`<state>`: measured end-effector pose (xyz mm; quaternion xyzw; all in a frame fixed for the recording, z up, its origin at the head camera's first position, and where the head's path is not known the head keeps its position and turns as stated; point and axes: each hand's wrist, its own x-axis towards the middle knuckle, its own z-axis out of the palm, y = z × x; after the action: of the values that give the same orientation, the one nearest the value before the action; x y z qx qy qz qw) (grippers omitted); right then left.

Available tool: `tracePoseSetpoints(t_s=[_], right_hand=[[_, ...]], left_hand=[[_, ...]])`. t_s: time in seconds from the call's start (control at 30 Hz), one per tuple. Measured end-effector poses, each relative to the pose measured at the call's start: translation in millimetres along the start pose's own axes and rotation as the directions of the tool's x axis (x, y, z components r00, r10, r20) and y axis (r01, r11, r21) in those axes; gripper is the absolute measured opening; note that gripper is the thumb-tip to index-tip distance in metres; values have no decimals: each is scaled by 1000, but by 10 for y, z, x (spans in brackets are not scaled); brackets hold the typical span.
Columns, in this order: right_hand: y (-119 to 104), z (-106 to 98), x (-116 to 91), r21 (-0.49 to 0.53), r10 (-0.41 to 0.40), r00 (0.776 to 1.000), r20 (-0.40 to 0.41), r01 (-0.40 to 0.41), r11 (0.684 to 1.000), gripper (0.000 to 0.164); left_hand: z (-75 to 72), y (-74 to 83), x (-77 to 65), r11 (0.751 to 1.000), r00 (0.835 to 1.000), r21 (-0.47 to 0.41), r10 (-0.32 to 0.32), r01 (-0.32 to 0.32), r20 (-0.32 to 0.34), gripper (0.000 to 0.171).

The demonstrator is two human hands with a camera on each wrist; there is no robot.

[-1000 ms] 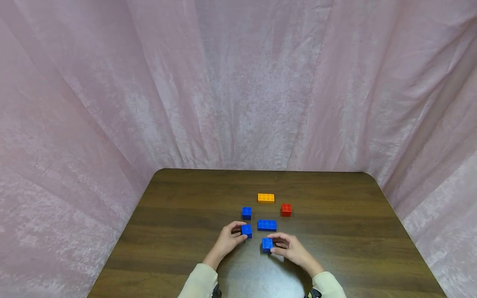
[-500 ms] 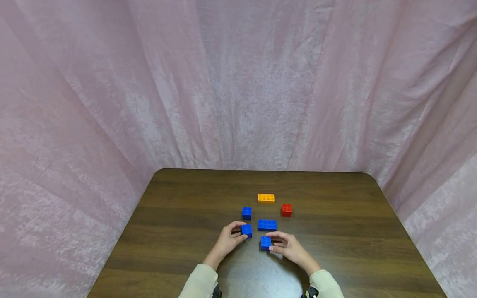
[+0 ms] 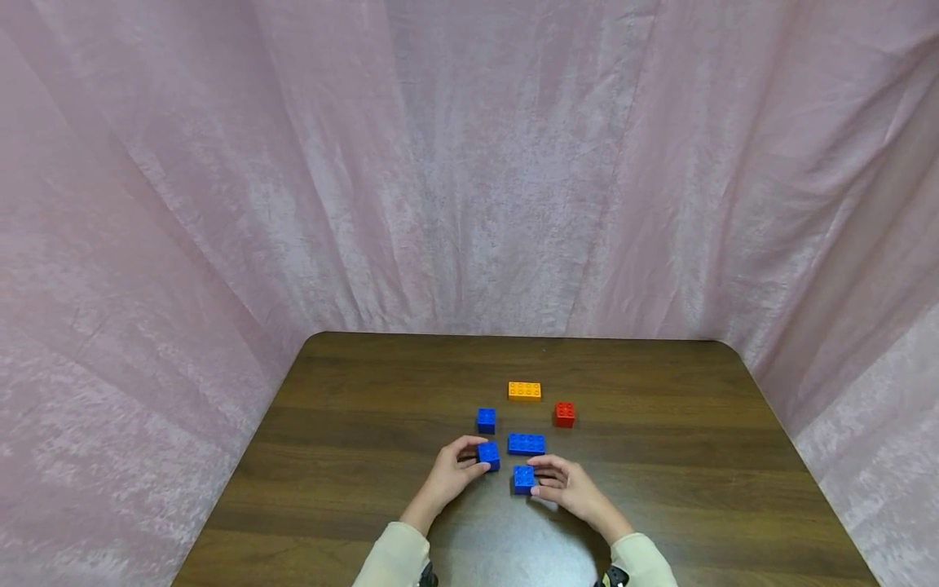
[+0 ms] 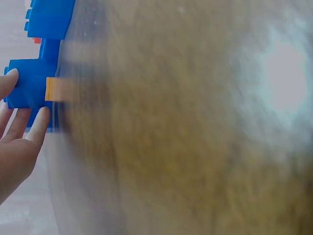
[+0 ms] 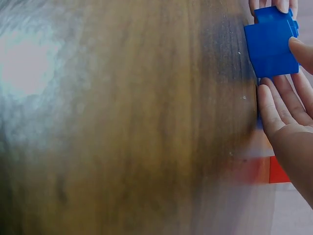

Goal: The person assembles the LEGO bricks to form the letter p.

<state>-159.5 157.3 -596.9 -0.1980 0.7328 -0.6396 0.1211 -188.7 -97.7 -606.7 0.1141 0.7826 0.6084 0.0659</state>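
From where I stand, a pinkish velvet curtain fills most of what I can see, hanging in loose folds behind and to both sides. In front of it stands a brown wooden table with rounded far corners (a pale patch of glare sits on the wood between the person's forearms). Two cream sleeves reach in from the near side, the left sleeve and the right sleeve.

Then the hands. The left hand has its fingers bent, with thumb and fingertips parted only by the near left blue brick they pinch. The right hand is much the same, thumb to one side and fingers to the other, gripping the near right blue brick. The two held bricks are close together but apart, the right one nearer the person. I can't tell whether either is lifted off the wood.

Of the loose pieces, the long blue brick lies just beyond the one in the right hand, studs up, and the long orange brick lies farthest away. Smallest are the square ones: the far blue brick, just beyond the left hand's, and the red brick, off to the right.
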Motion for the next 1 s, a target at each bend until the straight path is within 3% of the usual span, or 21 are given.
tracePoseSetpoints(t_s=[0.3, 0.63, 0.8, 1.0], right_hand=[[24, -13, -1, -4, -1, 1000, -6, 1, 1000, 39], [43, -16, 1, -7, -4, 1000, -13, 4, 1000, 37], [32, -21, 6, 11, 10, 1000, -11, -10, 1000, 37], [14, -26, 16, 20, 36, 999, -16, -35, 999, 36]], left_hand=[[87, 205, -13, 999, 999, -23, 32, -32, 17, 31], [137, 703, -120, 996, 996, -76, 48, -43, 71, 31], [179, 763, -127, 993, 994, -107, 53, -43, 95, 32], [238, 672, -97, 990, 990, -132, 64, -46, 130, 34]])
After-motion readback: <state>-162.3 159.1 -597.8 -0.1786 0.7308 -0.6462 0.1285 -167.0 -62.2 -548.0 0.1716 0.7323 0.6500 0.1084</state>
